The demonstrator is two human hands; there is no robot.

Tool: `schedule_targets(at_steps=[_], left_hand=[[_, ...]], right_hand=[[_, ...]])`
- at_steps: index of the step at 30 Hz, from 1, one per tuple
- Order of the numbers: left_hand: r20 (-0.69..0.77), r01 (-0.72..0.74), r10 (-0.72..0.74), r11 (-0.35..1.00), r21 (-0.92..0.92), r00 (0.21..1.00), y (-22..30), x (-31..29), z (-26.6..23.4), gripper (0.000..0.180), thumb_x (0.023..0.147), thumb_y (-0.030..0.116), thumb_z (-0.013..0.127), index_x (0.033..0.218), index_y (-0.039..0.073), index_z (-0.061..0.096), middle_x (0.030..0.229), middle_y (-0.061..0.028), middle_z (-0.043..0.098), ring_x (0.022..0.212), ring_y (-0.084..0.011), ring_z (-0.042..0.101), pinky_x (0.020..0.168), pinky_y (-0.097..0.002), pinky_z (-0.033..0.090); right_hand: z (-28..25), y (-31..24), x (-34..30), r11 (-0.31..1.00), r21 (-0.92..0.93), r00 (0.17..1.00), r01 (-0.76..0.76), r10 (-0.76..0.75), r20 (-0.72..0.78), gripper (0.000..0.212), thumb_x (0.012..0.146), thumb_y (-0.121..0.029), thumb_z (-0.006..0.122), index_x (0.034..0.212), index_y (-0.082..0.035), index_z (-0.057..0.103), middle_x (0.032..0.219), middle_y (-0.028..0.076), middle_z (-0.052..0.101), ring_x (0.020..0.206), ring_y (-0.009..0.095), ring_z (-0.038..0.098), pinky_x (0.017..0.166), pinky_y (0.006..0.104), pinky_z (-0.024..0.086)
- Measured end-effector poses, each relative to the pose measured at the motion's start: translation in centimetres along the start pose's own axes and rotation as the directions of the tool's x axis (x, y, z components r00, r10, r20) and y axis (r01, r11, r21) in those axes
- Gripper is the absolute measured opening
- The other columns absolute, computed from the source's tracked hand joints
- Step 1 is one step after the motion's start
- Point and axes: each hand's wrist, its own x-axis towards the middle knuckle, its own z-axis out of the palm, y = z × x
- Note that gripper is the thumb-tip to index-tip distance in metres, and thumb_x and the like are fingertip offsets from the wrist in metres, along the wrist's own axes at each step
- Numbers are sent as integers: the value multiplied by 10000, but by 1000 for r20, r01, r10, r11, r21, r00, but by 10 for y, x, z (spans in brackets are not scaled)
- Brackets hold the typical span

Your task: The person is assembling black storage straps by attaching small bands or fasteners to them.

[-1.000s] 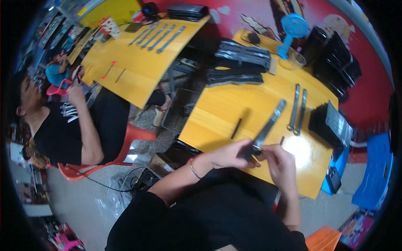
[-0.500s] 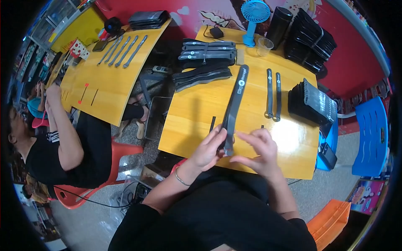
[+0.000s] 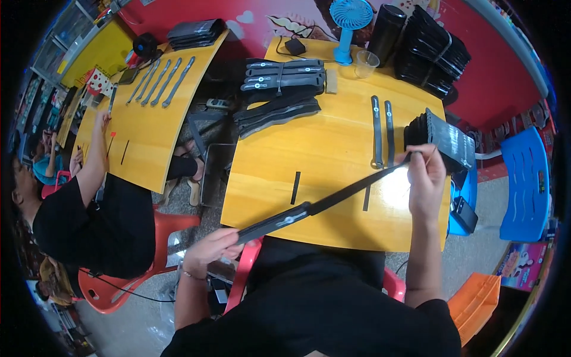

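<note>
Yellow table (image 3: 333, 149), red wall behind. We've got the long black strap (image 3: 324, 202) stretched over the table, left hand (image 3: 208, 250) gripping one end, right hand (image 3: 425, 178) pinching the other. It looks ready to lay beside the flat straps (image 3: 382, 131).

Red wall (image 3: 476, 53) along back, cartoon decoration on it. Two yellow wooden tables — one (image 3: 333, 149) in centre, second (image 3: 148, 119) to left, narrow gap between. Grey speckled floor (image 3: 476, 262). Red plastic chair (image 3: 154, 250) at left table, blue chair (image 3: 526, 178) at right, orange stool (image 3: 476, 303) lower right. Shelving (image 3: 65, 30) upper left. Bright glare on centre table's right part.
</note>
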Motion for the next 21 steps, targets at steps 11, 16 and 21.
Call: schedule_targets(at_steps=[11, 16, 21], left_hand=[[-12, -381, 393, 883, -276, 920, -24, -22, -42, 320, 918, 282, 478, 971, -33, 489, 658, -14, 391, 533, -91, 350, 509, -233, 303], [24, -445, 500, 792, -419, 866, -2, 30, -2, 317, 911, 315, 470, 1027, 20, 477, 686, -51, 439, 584, -143, 418, 559, -284, 340], [-70, -566, 587, 731, -381, 806, 3, 74, 33, 341, 945, 287, 438, 1149, 15, 463, 835, -123, 548, 732, -216, 518, 669, -336, 422]], right_hand=[[32, -12, 58, 900, -168, 913, 402, -409, -10, 108, 894, 15, 545, 992, 22, 591, 912, 95, 675, 829, 84, 604, 730, 177, 452], [30, 45, 47, 670, -633, 904, 389, -408, 123, 154, 777, 23, 650, 901, -65, 672, 693, 41, 622, 540, 104, 512, 502, 233, 400], [23, 78, 8, 414, -726, 835, 550, -298, 463, 127, 770, -32, 654, 882, -91, 664, 657, 63, 615, 539, 198, 565, 498, 310, 445]])
